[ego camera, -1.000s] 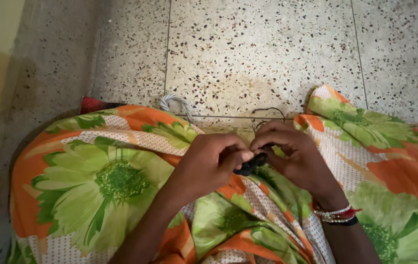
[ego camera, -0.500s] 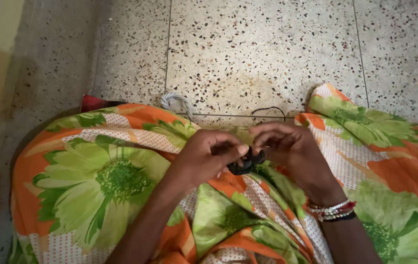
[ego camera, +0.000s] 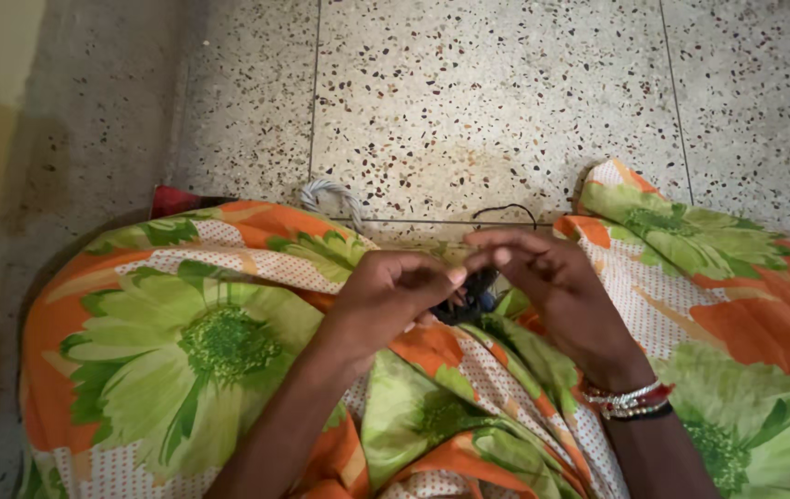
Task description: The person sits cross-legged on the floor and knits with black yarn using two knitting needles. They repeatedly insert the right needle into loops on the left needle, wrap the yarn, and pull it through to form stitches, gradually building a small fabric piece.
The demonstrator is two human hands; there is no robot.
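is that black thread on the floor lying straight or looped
Looped: the black thread arcs up off the terrazzo floor and bends back toward the hands.
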